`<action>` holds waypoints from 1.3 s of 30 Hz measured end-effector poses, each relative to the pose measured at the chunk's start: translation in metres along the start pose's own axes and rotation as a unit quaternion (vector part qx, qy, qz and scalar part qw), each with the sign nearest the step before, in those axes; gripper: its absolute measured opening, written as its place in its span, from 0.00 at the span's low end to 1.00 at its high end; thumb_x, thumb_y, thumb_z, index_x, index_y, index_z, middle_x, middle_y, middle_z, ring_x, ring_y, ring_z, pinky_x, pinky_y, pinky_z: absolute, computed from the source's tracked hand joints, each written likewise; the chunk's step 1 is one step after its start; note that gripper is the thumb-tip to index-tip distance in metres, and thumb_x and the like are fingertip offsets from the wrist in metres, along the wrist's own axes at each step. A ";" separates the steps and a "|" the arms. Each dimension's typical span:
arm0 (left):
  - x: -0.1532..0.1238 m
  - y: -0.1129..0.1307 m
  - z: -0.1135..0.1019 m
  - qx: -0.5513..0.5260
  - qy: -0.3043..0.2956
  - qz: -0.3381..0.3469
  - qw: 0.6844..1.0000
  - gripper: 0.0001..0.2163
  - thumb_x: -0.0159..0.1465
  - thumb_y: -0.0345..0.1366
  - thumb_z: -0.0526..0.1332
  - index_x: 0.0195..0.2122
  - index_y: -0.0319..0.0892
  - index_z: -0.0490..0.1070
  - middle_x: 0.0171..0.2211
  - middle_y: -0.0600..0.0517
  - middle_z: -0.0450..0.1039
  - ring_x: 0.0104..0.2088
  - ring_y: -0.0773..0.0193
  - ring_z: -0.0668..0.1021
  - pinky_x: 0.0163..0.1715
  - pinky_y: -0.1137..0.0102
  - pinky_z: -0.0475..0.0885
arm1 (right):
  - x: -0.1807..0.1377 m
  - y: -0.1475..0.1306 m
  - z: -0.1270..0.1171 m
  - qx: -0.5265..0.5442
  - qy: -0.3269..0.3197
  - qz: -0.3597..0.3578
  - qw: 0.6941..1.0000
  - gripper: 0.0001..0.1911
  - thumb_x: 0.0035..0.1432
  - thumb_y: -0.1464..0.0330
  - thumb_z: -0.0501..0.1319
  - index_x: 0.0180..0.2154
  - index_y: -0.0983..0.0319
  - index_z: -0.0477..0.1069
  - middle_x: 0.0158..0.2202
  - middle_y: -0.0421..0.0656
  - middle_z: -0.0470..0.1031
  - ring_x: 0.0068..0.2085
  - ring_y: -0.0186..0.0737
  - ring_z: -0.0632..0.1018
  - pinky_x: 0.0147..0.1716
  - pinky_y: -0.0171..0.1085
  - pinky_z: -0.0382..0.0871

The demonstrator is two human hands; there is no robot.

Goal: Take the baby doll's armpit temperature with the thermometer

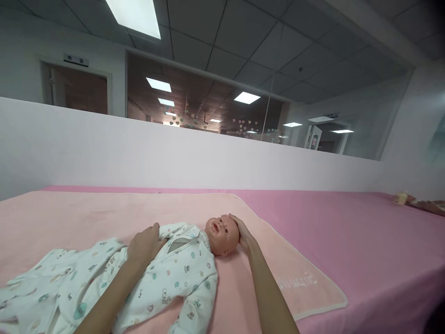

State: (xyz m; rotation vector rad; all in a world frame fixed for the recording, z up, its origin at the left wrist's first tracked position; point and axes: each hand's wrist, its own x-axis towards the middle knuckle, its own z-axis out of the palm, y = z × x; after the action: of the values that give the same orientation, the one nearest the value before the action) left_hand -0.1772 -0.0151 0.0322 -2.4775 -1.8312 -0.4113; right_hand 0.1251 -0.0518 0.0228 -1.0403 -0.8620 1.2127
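Note:
A baby doll lies on its back, its bald head to the right, in a white long-sleeved outfit printed with small coloured figures. My left hand is closed over the doll's clothed middle, its fingers bent over the far side and partly hidden, the thumb lying on the fabric. Against the crown of the head, my right hand is cupped, with fingers along the top and part of the palm behind it. The outfit's lower part spreads loosely to the left, and one sleeve reaches toward the near edge.
Under the doll lies a peach mat with pale edging, on a pink sheet. A white wall with a wide window stands behind. At the far right are a small yellowish bottle and a brown patterned item.

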 end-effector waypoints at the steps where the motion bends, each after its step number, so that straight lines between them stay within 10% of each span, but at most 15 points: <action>1: -0.001 0.001 -0.002 0.001 -0.008 -0.013 1.000 0.13 0.59 0.44 0.48 0.36 0.39 0.60 0.34 0.41 0.71 0.34 0.52 0.74 0.28 0.67 0.62 | 0.000 0.000 -0.001 -0.010 0.001 -0.011 1.000 0.17 0.45 0.58 0.60 0.34 0.64 0.71 0.33 0.42 0.74 0.36 0.37 0.74 0.40 0.35 0.66; 11: 0.003 -0.007 -0.001 -0.019 -0.036 -0.049 0.998 0.21 0.55 0.53 0.47 0.33 0.38 0.63 0.31 0.41 0.71 0.33 0.48 0.74 0.28 0.63 0.63 | -0.002 -0.005 -0.002 -0.069 0.021 -0.127 0.989 0.14 0.39 0.62 0.65 0.18 0.64 0.64 0.19 0.36 0.68 0.23 0.29 0.67 0.27 0.30 0.60; 20: 0.004 -0.010 -0.001 -0.034 -0.018 -0.009 0.999 0.18 0.56 0.51 0.46 0.31 0.41 0.64 0.30 0.44 0.72 0.31 0.51 0.73 0.26 0.65 0.62 | -0.020 -0.007 0.004 -0.075 -0.092 -0.008 0.993 0.18 0.48 0.59 0.58 0.38 0.63 0.72 0.43 0.44 0.72 0.45 0.43 0.71 0.48 0.39 0.61; 39: 0.007 -0.012 0.003 -0.022 -0.018 -0.010 1.000 0.18 0.57 0.50 0.44 0.33 0.42 0.64 0.31 0.46 0.72 0.31 0.53 0.74 0.25 0.67 0.62 | -0.010 0.000 -0.006 -0.057 -0.096 -0.006 0.994 0.17 0.48 0.61 0.59 0.39 0.62 0.73 0.44 0.44 0.72 0.48 0.46 0.70 0.51 0.43 0.60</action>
State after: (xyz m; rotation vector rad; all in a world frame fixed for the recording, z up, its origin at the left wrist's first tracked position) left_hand -0.1864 -0.0046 0.0297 -2.5135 -1.8821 -0.4154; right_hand 0.1289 -0.0623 0.0212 -1.0206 -1.0956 1.2796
